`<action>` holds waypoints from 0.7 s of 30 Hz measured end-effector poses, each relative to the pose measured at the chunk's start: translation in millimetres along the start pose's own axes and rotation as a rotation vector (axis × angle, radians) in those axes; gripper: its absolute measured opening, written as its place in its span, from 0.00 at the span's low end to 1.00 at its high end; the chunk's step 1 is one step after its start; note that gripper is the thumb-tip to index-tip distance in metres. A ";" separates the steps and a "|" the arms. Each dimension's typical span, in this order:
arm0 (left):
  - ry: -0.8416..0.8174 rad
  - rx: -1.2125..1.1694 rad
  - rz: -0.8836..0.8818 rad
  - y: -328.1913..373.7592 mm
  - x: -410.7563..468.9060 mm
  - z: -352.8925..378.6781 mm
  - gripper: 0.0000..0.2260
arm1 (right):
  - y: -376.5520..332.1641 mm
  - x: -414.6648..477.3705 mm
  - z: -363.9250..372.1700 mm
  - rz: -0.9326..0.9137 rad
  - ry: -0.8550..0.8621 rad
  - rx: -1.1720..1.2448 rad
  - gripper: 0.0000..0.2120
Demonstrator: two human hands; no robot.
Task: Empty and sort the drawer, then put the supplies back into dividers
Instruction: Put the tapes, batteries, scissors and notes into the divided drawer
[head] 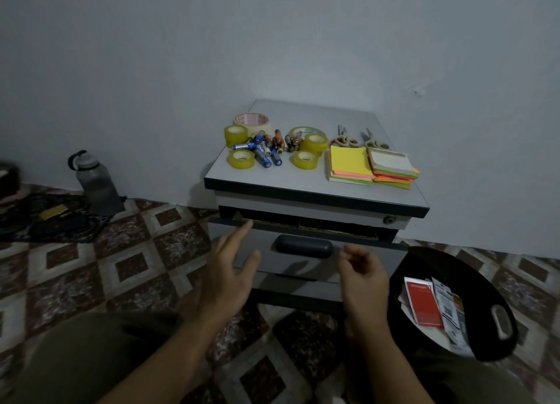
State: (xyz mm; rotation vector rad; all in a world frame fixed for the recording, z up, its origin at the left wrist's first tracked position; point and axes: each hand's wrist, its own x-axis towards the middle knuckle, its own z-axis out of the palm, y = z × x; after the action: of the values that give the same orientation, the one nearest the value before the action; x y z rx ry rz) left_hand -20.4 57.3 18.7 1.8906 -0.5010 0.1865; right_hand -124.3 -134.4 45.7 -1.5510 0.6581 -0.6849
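A grey drawer point(266, 262) with a dark handle point(304, 246) stands slightly pulled out of a small cabinet. On the cabinet top point(272, 179) lie several tape rolls point(241, 159), a heap of batteries point(270, 147), two scissors point(360, 140) and two stacks of sticky notes point(351, 162). My left hand point(230, 270) is spread flat, fingers straight, a fingertip at the drawer's upper left edge. My right hand point(362, 271) hovers right of the handle with fingers loosely curled, holding nothing.
A black bin point(497, 312) with red and white paper scraps sits on the floor at the right. A grey water bottle point(97, 185) stands by the wall at the left, next to dark clutter. Patterned tiles cover the floor.
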 end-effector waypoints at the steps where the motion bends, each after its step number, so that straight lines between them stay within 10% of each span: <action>1: 0.022 0.060 0.048 1.3 6.2 -4.4 0.22 | -0.5 5.1 -5.8 -0.091 0.017 -0.087 0.10; 5: -0.001 0.295 -0.006 -4.3 37.4 -21.8 0.30 | -11.7 31.3 -27.6 -0.294 0.031 -0.513 0.17; 11: -0.235 0.313 -0.190 -22.2 64.8 -40.0 0.21 | -19.2 47.9 -45.0 -0.117 -0.179 -0.885 0.25; 21: -0.216 0.350 -0.120 -1.8 25.6 -67.0 0.04 | -25.1 18.2 -80.7 -0.093 -0.319 -0.824 0.16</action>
State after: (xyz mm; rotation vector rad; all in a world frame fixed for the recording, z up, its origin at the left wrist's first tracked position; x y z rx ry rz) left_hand 10.6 113.1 51.3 2.2916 -0.5230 -0.0127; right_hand -172.4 -198.9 77.1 -2.3982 0.6613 -0.2068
